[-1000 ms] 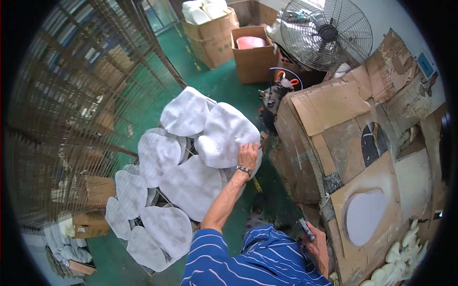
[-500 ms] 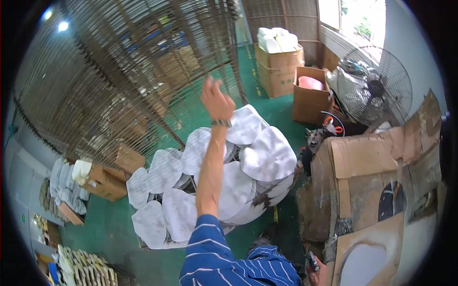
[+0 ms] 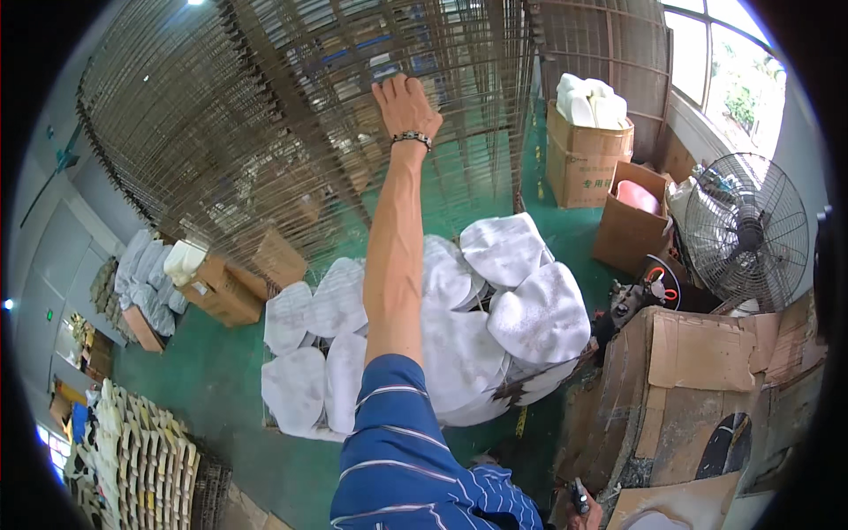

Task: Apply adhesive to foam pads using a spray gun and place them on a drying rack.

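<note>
My left hand (image 3: 408, 110) is stretched far out in front, its fingers curled over the wires of a tall drying rack (image 3: 309, 115) with many stacked wire shelves. Below my forearm, a low wire shelf carries several white, rounded flat pads (image 3: 539, 314) with greyish smudges, laid overlapping. At the lower right edge, my right hand (image 3: 587, 517) is closed round a small dark hand tool with a metal top (image 3: 579, 496). The picture's edge cuts off much of that hand, so the tool's kind is not plain.
A cardboard-covered bench (image 3: 698, 353) stands right, with a floor fan (image 3: 749, 234) behind it. Beyond are a carton of white pads (image 3: 590, 163) and an open carton (image 3: 629, 216) holding something pink. Stacked pale pieces (image 3: 146, 459) stand lower left; cartons (image 3: 221, 296) sit behind.
My left hand has reached farther out and up to the rack, and its fingers have closed on the wires. The view has shifted; my right hand stays low with its tool.
</note>
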A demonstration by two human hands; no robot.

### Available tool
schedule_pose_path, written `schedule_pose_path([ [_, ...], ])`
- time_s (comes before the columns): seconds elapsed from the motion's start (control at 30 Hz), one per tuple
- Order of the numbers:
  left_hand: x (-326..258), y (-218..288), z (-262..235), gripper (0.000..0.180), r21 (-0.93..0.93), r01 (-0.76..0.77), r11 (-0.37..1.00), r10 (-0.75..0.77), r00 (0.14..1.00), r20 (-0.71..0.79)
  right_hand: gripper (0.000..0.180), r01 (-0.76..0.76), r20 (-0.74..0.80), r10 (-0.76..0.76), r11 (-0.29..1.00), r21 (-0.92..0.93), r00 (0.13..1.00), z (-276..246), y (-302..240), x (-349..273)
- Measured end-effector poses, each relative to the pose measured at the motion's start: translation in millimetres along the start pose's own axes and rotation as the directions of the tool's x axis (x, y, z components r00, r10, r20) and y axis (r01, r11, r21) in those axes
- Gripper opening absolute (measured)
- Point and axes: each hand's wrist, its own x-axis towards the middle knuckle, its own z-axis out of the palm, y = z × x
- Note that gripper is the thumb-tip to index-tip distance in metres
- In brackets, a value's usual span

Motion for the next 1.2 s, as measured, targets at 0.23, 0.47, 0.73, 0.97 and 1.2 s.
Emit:
schedule_pose_path([
  [0.23, -177, 50, -70, 0.037, -0.393, -0.166, 0.904, 0.11, 0.981, -0.16, 0.049, 0.085, -0.042, -0.081, 0.989, 0.123, 0.996, 5, 18, -18],
  [0.47, -529, 160, -176, 0.07, -0.532, 0.287, 0.796, 0.107, 0.8, 0.591, 0.054, -0.1, -0.06, 0.104, 0.992, 0.077, 0.993, 8, 49, -49],
  [0.73, -622, 171, -187, 0.102, -0.405, 0.238, 0.883, 0.186, 0.615, 0.766, 0.049, -0.116, -0.078, 0.119, 0.992, 0.044, 0.99, 5, 58, -93],
  [0.97, -661, 223, -227, 0.077, -0.689, 0.257, 0.677, 0.479, 0.557, 0.678, 0.05, -0.201, -0.258, 0.258, 0.953, 0.229, 0.931, 7, 75, -154],
  [1.2, -822, 178, -200, 0.07, -0.301, 0.199, 0.933, 0.36, -0.442, 0.822, 0.053, -0.131, -0.619, 0.374, 0.906, 0.401, 0.69, 13, 84, -258],
])
